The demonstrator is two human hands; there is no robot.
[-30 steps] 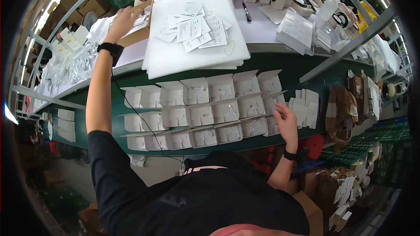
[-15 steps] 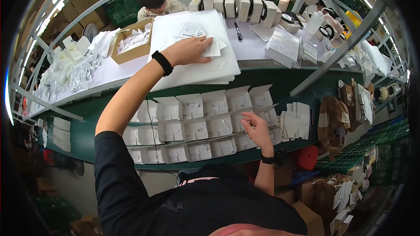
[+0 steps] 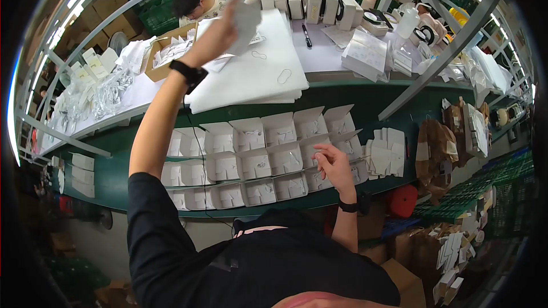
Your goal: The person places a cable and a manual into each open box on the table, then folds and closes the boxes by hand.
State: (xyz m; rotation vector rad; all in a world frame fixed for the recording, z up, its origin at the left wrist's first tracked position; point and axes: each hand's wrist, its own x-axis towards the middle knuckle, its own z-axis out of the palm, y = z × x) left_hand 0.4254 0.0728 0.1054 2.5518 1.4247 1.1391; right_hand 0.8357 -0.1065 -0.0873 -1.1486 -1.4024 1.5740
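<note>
My left hand (image 3: 216,37) is raised over a stack of white foam sheets (image 3: 262,80) on the raised shelf. It grips printed paper sheets (image 3: 249,24), blurred by motion; how many I cannot tell. Under that hand a few more papers (image 3: 218,63) lie on the foam, with loose wire-like loops (image 3: 283,76) nearby. My right hand (image 3: 334,166) hovers over the right end of several rows of open white boxes (image 3: 285,162), its fingers loosely bent and apart, nothing visible in them. Small pale items lie inside the boxes.
A cardboard box (image 3: 157,68) of small packets stands left of the foam. White boxed units (image 3: 313,7) line the shelf's back, near a black pen (image 3: 307,35). Flattened white boxes (image 3: 386,154) lie at the right. A slanting metal post (image 3: 436,60) and a thin cable (image 3: 201,165) cross the space.
My left hand has lifted off the foam and moved up and left, with paper sheets in its grip. The right hand has barely shifted.
</note>
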